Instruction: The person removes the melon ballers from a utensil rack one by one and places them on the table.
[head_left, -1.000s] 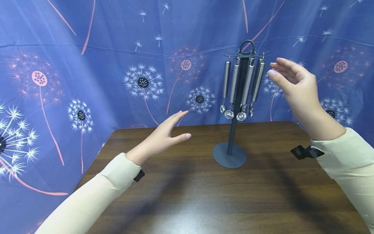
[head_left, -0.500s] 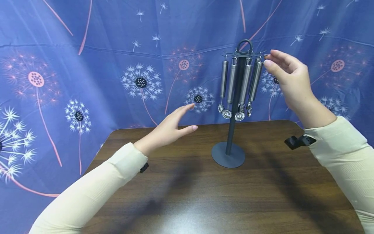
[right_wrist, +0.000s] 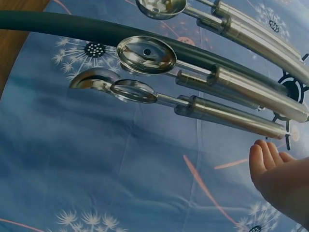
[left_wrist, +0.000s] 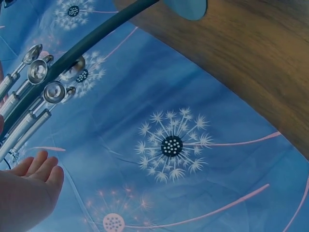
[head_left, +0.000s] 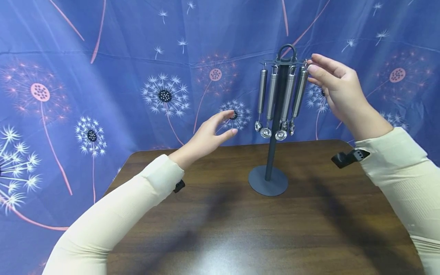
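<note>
A dark stand with a round base and a loop top holds several steel spoon-like utensils, hung by their handle ends. My right hand is at the top of the rightmost utensil, thumb and fingertips close to its hook; contact is unclear. In the right wrist view, the fingers of the right hand lie just below a handle end. My left hand, holding nothing, hovers left of the stand, fingers bent slightly and thumb apart. In the left wrist view, the hanging spoon bowls show beyond a hand.
The stand's base rests on a brown wooden table. A blue curtain with a dandelion print hangs directly behind. Small black devices sit at both cuffs.
My right hand has moved left to the rightmost utensil's hook. The left hand has risen and shifted right, toward the stand. The utensils still hang in place.
</note>
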`<move>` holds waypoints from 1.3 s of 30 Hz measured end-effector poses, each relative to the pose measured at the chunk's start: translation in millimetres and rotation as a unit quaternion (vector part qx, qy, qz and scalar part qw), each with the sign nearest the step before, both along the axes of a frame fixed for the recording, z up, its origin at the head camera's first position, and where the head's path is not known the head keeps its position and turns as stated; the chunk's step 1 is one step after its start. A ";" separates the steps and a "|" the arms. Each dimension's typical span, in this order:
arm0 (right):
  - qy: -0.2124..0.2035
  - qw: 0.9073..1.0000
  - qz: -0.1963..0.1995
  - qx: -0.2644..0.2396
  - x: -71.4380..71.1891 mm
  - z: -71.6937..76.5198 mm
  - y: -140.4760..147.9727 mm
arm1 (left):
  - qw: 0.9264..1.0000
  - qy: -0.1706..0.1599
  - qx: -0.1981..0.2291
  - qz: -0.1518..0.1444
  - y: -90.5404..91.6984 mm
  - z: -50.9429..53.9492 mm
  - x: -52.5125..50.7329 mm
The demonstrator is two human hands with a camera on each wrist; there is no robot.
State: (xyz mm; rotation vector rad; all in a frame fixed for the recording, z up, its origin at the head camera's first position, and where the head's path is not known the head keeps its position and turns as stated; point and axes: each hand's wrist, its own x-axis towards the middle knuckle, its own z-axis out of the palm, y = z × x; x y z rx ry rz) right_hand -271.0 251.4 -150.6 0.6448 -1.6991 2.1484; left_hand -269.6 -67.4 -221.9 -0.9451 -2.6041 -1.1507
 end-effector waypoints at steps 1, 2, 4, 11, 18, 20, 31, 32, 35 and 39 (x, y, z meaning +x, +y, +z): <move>-0.003 1.000 0.008 0.000 -1.5 0.7 0.3 | 1.000 -0.002 0.002 -0.001 1.7 1.5 -1.3; -0.005 1.000 0.016 -0.002 -2.9 1.1 0.5 | 1.000 -0.004 0.004 -0.002 3.5 3.0 -2.3; -0.006 0.999 0.029 -0.011 -6.2 1.2 0.5 | 1.000 -0.008 0.008 -0.006 7.5 5.8 -4.3; 0.011 0.996 0.057 -0.075 -15.8 -1.5 -1.5 | 0.997 -0.056 0.045 -0.027 20.3 9.5 -12.6; 0.014 0.992 0.078 -0.103 -18.7 -0.9 -2.6 | 0.990 -0.097 0.091 -0.043 27.8 15.4 -24.8; 0.014 0.991 0.084 -0.108 -19.2 -0.3 -2.9 | 0.988 -0.102 0.107 -0.049 29.9 19.2 -28.2; 0.026 0.990 0.061 -0.125 -22.6 -2.3 -6.2 | 0.982 -0.102 0.144 -0.069 45.8 27.7 -36.2; 0.026 0.990 0.061 -0.127 -22.9 -2.5 -6.4 | 0.981 -0.102 0.148 -0.071 47.8 27.3 -36.9; 0.029 0.989 0.060 -0.129 -23.9 -3.2 -7.7 | 0.980 -0.103 0.155 -0.069 53.9 27.8 -39.0; 0.034 0.989 0.056 -0.130 -25.2 -4.0 -9.3 | 0.979 -0.101 0.166 -0.065 61.2 31.4 -41.8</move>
